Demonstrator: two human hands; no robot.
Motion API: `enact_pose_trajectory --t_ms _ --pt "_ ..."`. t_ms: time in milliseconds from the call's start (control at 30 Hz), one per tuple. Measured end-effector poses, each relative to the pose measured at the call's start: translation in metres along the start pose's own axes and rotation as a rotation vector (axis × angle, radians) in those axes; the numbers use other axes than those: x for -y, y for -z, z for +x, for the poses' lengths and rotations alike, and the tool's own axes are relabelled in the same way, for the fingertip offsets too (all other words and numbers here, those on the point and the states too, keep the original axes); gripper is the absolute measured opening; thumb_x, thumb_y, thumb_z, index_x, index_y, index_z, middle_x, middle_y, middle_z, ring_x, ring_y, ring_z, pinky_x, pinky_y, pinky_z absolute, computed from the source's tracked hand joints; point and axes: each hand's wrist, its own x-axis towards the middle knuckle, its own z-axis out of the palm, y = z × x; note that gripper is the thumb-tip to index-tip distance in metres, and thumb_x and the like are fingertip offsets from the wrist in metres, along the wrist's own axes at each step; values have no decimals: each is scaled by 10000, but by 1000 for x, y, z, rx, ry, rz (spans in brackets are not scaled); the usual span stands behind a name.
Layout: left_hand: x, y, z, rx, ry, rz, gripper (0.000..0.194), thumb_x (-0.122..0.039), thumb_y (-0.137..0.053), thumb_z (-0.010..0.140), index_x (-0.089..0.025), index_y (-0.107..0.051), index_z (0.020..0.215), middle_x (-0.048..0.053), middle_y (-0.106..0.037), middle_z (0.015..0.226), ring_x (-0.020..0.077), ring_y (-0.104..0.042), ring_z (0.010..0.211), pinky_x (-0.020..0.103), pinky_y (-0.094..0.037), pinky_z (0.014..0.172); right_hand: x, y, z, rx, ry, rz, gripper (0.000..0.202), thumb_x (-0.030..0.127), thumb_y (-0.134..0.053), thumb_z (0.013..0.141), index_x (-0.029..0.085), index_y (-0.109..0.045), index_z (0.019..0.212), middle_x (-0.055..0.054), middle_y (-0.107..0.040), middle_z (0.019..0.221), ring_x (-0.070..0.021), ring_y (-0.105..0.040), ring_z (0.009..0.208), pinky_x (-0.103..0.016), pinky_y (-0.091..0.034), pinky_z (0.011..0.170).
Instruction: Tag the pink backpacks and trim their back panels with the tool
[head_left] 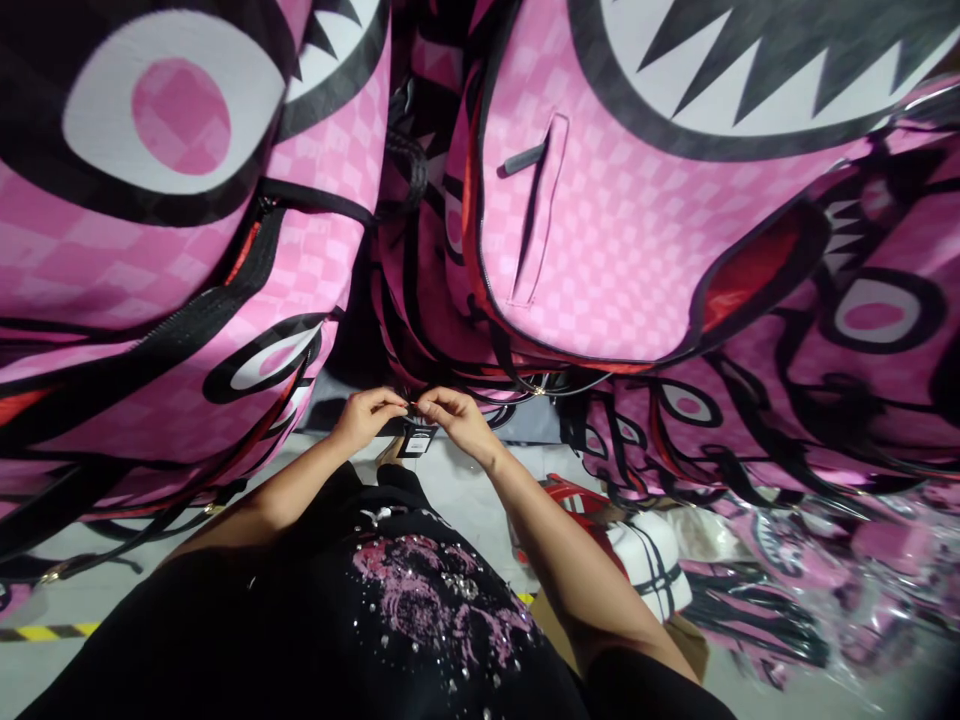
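Note:
Both my hands meet low in front of me, below the stacked pink bags. My left hand (369, 414) pinches at a thin dark cord of a hang tag. My right hand (454, 412) pinches close beside it, the fingertips almost touching. Below the fingers dangles the black hang tag (417, 441) with a white printed label. The cord itself is too small to make out clearly. Just beyond my hands, a pink checkered backpack (600, 250) with a shark-mouth print hangs over the edge of the pile, its red-lined pocket gaping at the right.
More pink bags (315, 260) with eye prints are heaped at the left, their straps trailing down. Others (690, 420) stand at the right. Plastic-wrapped bags (855, 590) lie on the floor at the lower right, near a white strapped bundle (651, 565). Yellow-black tape (52, 632) marks the floor.

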Motion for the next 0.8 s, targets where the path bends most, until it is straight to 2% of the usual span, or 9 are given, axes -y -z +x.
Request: enact_pose_trajectory --t_ms 100,300,467,600,667,700,800 --pt "-1 6 -4 54 -12 40 182 -284 -592 899 -193 -741 847 44 -746 873 152 -686 811 267 -523 759 3 -1 0 18 68 -106 248 403 -598 862 180 -669 782 1 -617 730 -124 -536 676 -248 -428 649" --pt "-2 13 -6 143 8 182 212 -285 -543 933 -219 -744 931 35 -731 937 148 -661 843 262 -479 787 4 -4 -1 50 172 -300 180 251 -537 887 194 -673 783 -14 -610 745 -144 -552 720 -271 -413 709" --pt "-2 8 -4 254 89 319 210 -274 -515 935 -215 -716 928 55 -706 986 178 -635 915 292 -452 831 0 -5 3 94 173 -426 144 184 -543 857 203 -662 777 -20 -588 750 -153 -546 735 -269 -407 718" --pt "-18 1 -5 276 149 517 187 -182 -483 895 -179 -669 882 91 -692 877 220 -638 865 331 -461 774 8 -12 -1 78 293 -532 165 148 -513 819 200 -613 698 -29 -572 690 -166 -541 680 -268 -403 655" --pt "-24 -4 -3 279 153 606 154 -170 -503 864 -177 -657 870 86 -693 802 218 -647 777 317 -475 701 -1 -12 -4 52 387 -590 205 145 -461 830 195 -601 689 -41 -583 660 -172 -553 629 -268 -403 604" --pt "-24 -6 -1 277 144 643 129 -163 -531 838 -181 -654 871 81 -701 808 217 -653 767 312 -482 688 -12 -11 -2 42 374 -632 223 162 -439 851 200 -611 713 -44 -607 684 -171 -581 642 -262 -418 609" --pt "-14 -12 11 289 107 702 74 -174 -581 792 -192 -651 811 73 -726 852 227 -681 781 316 -508 691 -53 -3 19 119 328 -707 234 226 -439 879 214 -639 758 -59 -669 756 -183 -652 709 -260 -472 664"
